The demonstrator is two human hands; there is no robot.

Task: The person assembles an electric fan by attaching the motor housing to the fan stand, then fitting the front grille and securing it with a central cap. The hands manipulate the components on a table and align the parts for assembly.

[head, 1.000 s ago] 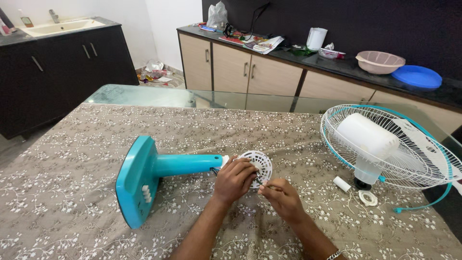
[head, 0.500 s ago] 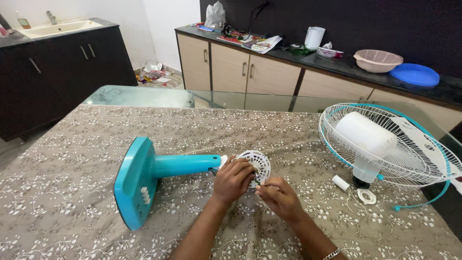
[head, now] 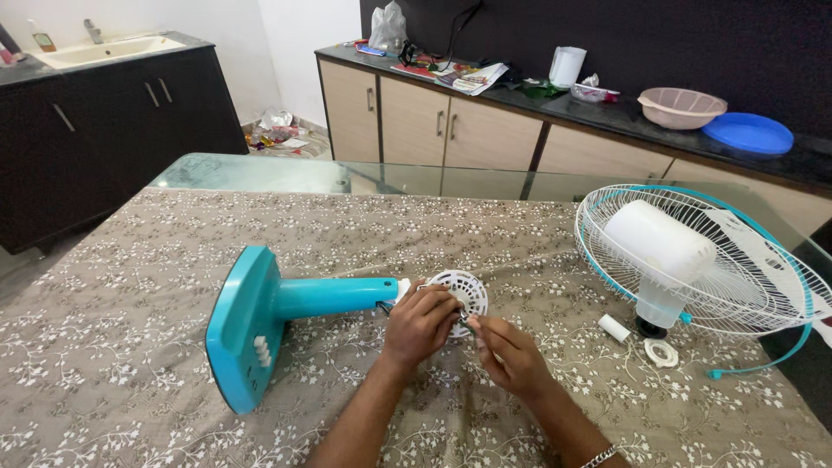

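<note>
Now fastening step: left hand [head: 422,322] clamps white disc [head: 461,292] at stand [head: 286,308] tip, mid-surface; right hand [head: 511,354], at 4 o'clock, pinches something small, unclear. Next needs fine alignment.

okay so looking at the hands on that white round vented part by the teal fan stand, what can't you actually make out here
Head view only:
- Left hand covers the near-left side of the white vented cover, hiding how it joins the teal stand.
- Whatever the right hand fingers pinch at the cover's rim is too small to identify.
- The fan guard is cut off by the right edge.
- The small white ring is too small for detail.
</note>
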